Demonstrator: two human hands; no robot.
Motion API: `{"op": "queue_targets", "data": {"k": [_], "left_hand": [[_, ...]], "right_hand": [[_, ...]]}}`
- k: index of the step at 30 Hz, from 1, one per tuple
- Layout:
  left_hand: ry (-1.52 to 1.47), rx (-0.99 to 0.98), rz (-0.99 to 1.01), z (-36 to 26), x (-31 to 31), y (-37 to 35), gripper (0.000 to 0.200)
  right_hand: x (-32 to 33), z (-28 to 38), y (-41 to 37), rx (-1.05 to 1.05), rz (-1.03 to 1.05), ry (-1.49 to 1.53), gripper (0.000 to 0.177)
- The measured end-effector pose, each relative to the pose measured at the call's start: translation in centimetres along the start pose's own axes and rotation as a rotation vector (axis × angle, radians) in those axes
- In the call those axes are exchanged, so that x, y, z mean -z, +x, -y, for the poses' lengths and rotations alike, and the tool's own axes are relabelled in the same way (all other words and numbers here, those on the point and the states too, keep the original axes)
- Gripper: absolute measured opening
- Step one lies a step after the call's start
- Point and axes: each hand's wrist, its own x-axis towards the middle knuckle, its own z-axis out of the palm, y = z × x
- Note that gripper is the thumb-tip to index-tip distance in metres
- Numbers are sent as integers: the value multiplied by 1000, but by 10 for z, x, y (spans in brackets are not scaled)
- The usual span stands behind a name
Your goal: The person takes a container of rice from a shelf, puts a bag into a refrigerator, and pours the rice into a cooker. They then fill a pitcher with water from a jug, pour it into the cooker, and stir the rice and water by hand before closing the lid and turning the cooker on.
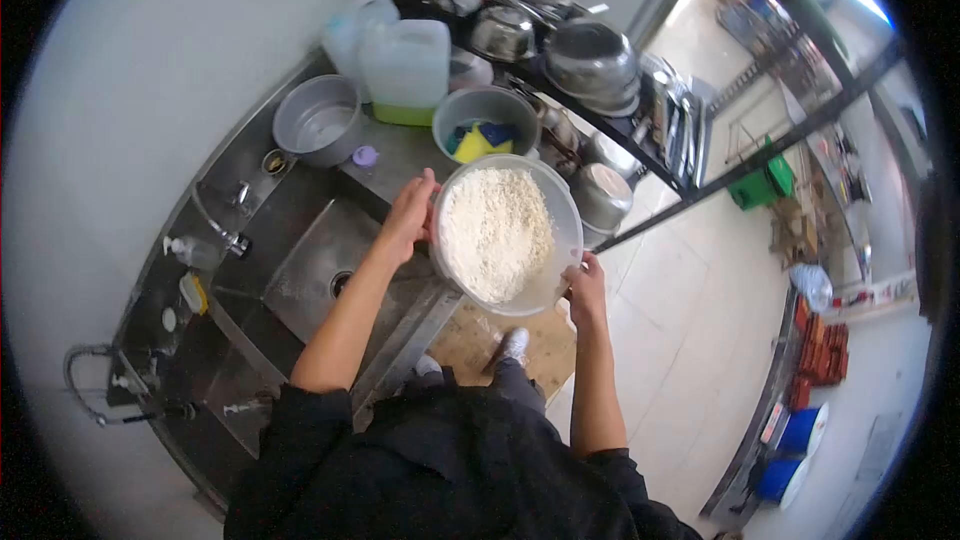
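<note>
Between my two hands is a round translucent bowl (567, 202) with pale, flour-like powder (498, 230) in it, coarser on its right side. My left hand (408, 214) is closed on the bowl's left rim. Lower down on the right side, my right hand (584, 285) grips the rim. Just beyond the bowl stands a grey basin (485, 103) holding a yellow sponge (474, 147) and dark blue cloths or pads. The underside of the bowl is hidden.
A steel sink (310, 260) with faucets lies at the left. Behind it are a grey pot (318, 122) and a plastic jug (405, 65) with green liquid. A black rack (640, 145) holds metal pots and utensils. Further right is a green bin (765, 180).
</note>
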Motion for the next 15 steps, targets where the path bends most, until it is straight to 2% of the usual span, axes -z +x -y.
{"op": "queue_targets", "data": {"k": [2,3,4,5,6,7,9,12,15], "left_hand": [[156,-110,93,-14,-32,-40,52],[345,-79,5,-31,-6,-57,52],[211,-92,27,-7,-52,-49,52],[144,-93,11,4,-74,-47,52],[66,-39,35,24,-105,-30,50],[122,-83,13,54,-129,-19,46],[105,56,157,57,-204,-50,43],[61,182,256,97,-266,-48,41],[63,282,313,142,-325,-35,38]], "right_hand": [[14,-14,-15,-115,-74,21,35],[-42,-74,-40,-209,-14,250,32],[25,-57,-39,-162,-58,182,28],[56,-53,-45,-150,-69,174,25],[98,1,-63,-185,-58,67,19],[123,-10,-70,-237,-97,120,18],[185,-35,-73,-317,-186,223,18],[269,-42,-89,-267,-247,241,19],[338,-28,-91,-172,-391,62,19]]}}
